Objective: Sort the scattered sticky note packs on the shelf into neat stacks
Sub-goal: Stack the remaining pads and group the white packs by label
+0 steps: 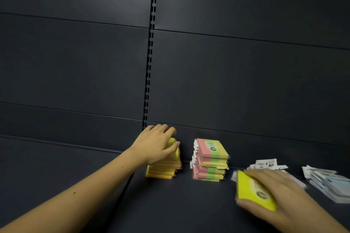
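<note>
A stack of yellow sticky note packs (164, 168) stands on the dark shelf (180, 206) near the back panel. My left hand (157, 143) lies over its top, fingers curled round the uppermost pack. To the right stands a stack of pink-green-yellow packs (210, 161), somewhat uneven. My right hand (280, 191) grips a single yellow pack (253, 190) low over the shelf at the right, blurred by motion.
A few white-backed packs (269, 164) lie behind my right hand. A loose pile of white and pale blue packs (327, 183) sits at the far right. A slotted upright (150, 56) runs up the dark back panel.
</note>
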`<move>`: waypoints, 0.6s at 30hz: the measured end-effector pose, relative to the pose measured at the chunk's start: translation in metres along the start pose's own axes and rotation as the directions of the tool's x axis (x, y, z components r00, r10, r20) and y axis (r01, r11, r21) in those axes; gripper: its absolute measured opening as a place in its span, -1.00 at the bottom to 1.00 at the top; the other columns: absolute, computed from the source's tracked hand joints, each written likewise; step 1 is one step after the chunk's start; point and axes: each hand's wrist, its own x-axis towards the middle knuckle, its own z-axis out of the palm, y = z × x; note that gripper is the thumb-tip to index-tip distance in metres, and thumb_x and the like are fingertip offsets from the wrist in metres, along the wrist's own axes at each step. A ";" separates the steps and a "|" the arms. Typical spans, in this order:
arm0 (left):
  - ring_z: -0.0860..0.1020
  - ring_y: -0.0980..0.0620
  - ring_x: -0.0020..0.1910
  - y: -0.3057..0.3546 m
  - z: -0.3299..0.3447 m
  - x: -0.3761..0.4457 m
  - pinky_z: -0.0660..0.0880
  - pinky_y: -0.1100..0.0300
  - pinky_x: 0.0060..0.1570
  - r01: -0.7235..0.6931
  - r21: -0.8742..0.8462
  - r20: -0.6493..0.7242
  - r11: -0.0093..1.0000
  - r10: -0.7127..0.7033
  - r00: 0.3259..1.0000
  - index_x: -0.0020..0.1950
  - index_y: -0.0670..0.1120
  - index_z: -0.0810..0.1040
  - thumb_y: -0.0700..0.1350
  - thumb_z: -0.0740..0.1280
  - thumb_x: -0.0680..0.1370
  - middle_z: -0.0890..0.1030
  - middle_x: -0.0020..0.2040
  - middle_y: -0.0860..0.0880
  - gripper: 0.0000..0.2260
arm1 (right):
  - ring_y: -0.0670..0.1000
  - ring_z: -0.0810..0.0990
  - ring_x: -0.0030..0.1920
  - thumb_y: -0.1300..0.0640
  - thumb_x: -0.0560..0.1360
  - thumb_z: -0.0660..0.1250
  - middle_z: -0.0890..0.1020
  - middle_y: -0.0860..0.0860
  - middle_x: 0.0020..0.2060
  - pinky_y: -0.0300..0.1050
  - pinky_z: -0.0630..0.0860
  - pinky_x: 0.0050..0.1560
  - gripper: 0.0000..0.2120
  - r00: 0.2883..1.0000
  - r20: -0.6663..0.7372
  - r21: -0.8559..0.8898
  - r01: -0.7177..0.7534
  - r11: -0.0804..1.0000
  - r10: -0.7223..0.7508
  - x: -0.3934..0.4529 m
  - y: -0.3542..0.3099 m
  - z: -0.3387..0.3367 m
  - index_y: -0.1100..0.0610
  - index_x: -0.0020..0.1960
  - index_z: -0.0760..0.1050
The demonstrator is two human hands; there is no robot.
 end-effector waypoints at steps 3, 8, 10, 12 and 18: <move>0.46 -0.01 0.11 -0.009 -0.016 -0.011 0.33 0.08 0.13 0.021 0.049 -0.007 0.999 -0.021 1.000 0.20 0.03 0.37 0.26 -0.08 0.52 0.51 0.10 0.02 -0.55 | -0.27 0.30 0.20 -0.73 0.04 -0.26 0.29 -0.50 0.11 -0.30 0.26 0.27 -0.12 0.998 -0.003 0.070 0.060 0.996 -0.059 0.042 -0.035 0.004 -0.39 0.24 0.16; 0.48 -0.03 0.09 -0.031 -0.035 -0.039 0.33 0.05 0.10 0.069 0.136 0.018 0.988 -0.072 0.997 0.19 0.01 0.36 0.25 -0.05 0.54 0.54 0.10 0.00 -0.57 | -0.11 0.35 0.19 -0.66 0.18 -0.17 0.41 -0.27 0.17 -0.10 0.32 0.29 -0.06 0.985 -0.036 0.062 0.172 0.983 -0.171 0.110 -0.068 0.014 -0.15 0.35 0.31; 0.49 -0.04 0.09 -0.040 -0.042 -0.052 0.35 0.04 0.10 0.087 0.173 0.015 0.981 -0.091 0.996 0.18 -0.01 0.36 0.26 -0.07 0.53 0.55 0.08 -0.02 -0.54 | -0.06 0.37 0.20 -0.64 0.20 -0.13 0.45 -0.20 0.19 -0.07 0.33 0.26 -0.08 0.978 -0.044 0.038 0.207 0.978 -0.205 0.137 -0.083 0.020 -0.12 0.35 0.31; 0.49 -0.05 0.09 -0.049 -0.048 -0.064 0.37 0.02 0.11 0.104 0.197 0.013 0.975 -0.108 0.994 0.19 -0.02 0.37 0.28 -0.10 0.51 0.55 0.09 -0.02 -0.49 | -0.01 0.37 0.21 -0.61 0.21 -0.12 0.47 -0.14 0.22 -0.04 0.32 0.26 -0.07 0.972 -0.034 0.008 0.232 0.973 -0.232 0.160 -0.099 0.028 -0.09 0.37 0.31; 0.49 -0.05 0.08 -0.063 -0.059 -0.094 0.34 0.00 0.17 0.136 0.272 -0.007 0.953 -0.140 0.990 0.23 -0.05 0.37 0.29 -0.15 0.49 0.55 0.10 -0.02 -0.43 | 0.05 0.40 0.21 -0.56 0.26 -0.17 0.49 -0.05 0.23 -0.01 0.34 0.25 -0.09 0.935 -0.062 -0.148 0.337 0.930 -0.349 0.200 -0.137 0.060 0.00 0.34 0.33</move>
